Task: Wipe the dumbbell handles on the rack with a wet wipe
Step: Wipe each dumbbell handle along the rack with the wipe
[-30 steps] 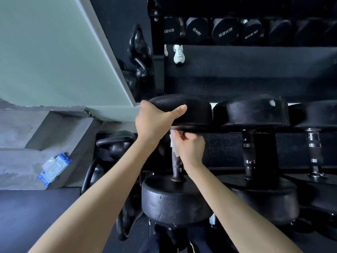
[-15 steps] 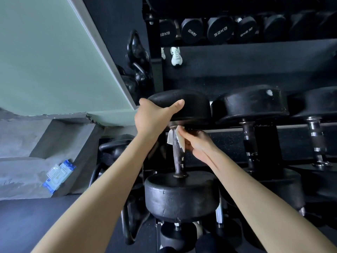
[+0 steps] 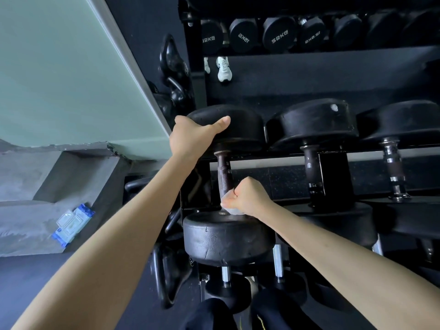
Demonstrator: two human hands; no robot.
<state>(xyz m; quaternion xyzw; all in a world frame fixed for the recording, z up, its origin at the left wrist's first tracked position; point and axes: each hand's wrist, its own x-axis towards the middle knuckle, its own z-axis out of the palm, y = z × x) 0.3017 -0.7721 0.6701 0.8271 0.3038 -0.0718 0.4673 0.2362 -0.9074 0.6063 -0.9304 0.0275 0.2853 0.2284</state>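
Observation:
A big black dumbbell lies on the rack point(image 3: 285, 158), its far head point(image 3: 240, 129) up and its near head point(image 3: 226, 236) toward me. My left hand point(image 3: 192, 136) grips the far head, thumb across its top. My right hand point(image 3: 247, 198) is curled round the low end of the dark knurled handle point(image 3: 223, 170), with a white wet wipe point(image 3: 232, 210) wrapped under its fingers. The handle above my fist is bare.
Two more large dumbbells point(image 3: 314, 129) point(image 3: 402, 125) lie to the right on the same shelf. Smaller dumbbells point(image 3: 278, 34) line the mirrored upper row. Kettlebells point(image 3: 173, 65) stand at left. A blue wipe pack point(image 3: 71, 225) lies on the grey concrete ledge.
My right hand slid with the wipe from the top of the handle down to its lower end. My left hand stayed on the far head.

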